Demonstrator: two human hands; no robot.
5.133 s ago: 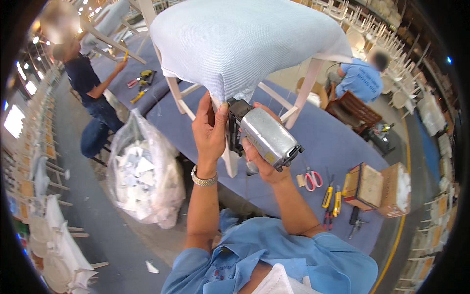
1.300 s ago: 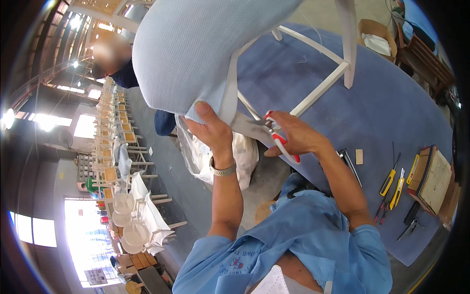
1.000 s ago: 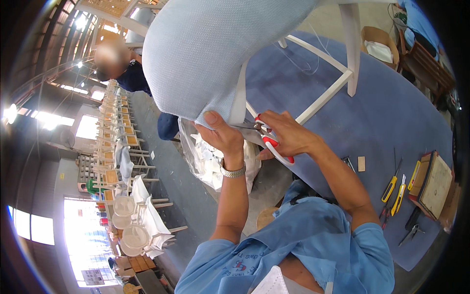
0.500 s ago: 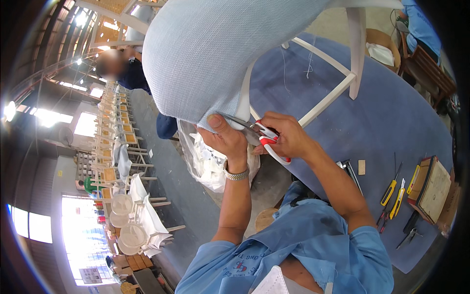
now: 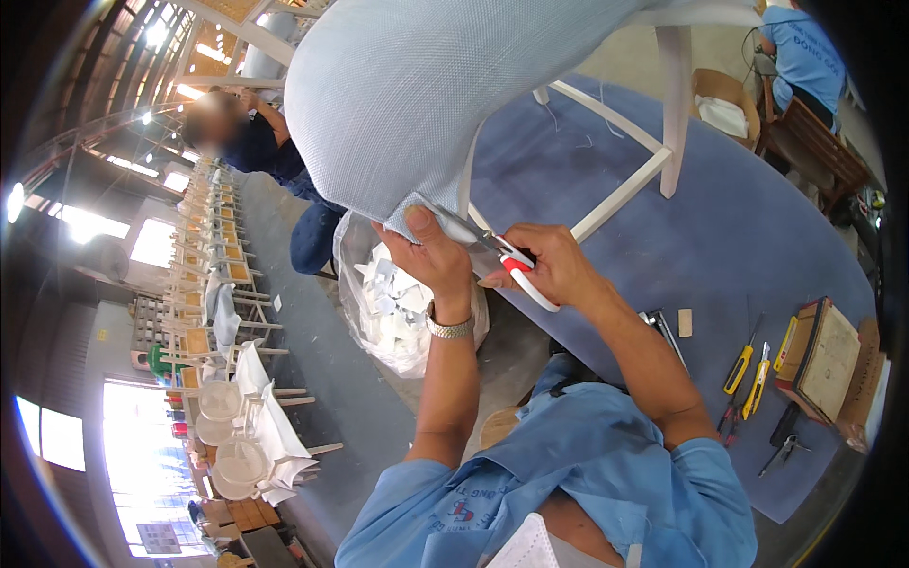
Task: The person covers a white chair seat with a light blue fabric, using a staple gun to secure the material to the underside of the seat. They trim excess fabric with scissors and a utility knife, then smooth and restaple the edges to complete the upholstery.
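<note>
A chair covered in pale blue-grey woven fabric (image 5: 398, 114) fills the top middle, with its pale wooden leg (image 5: 674, 123) and rails to the right. My left hand (image 5: 434, 251), a metal watch (image 5: 449, 328) on its wrist, grips the fabric's lower edge, thumb on top and fingers mostly hidden behind. My right hand (image 5: 559, 263) holds scissors (image 5: 532, 286) with red and white handles. Their blades point left into the fabric edge beside my left thumb; the tips are partly hidden by the cloth.
On the blue-covered table (image 5: 739, 246) at right lie yellow cutters (image 5: 757, 383), a screwdriver (image 5: 739, 367), pliers (image 5: 782, 454) and a box (image 5: 816, 364). Below the chair sits a clear bag of white scraps (image 5: 402, 312). A person in dark clothes (image 5: 251, 147) is at far left, beyond rows of chairs.
The scissor handles are closer together than before, and the blades lie nearer each other at the fabric edge. My left hand keeps its grip. The other person's arm at left shows more.
</note>
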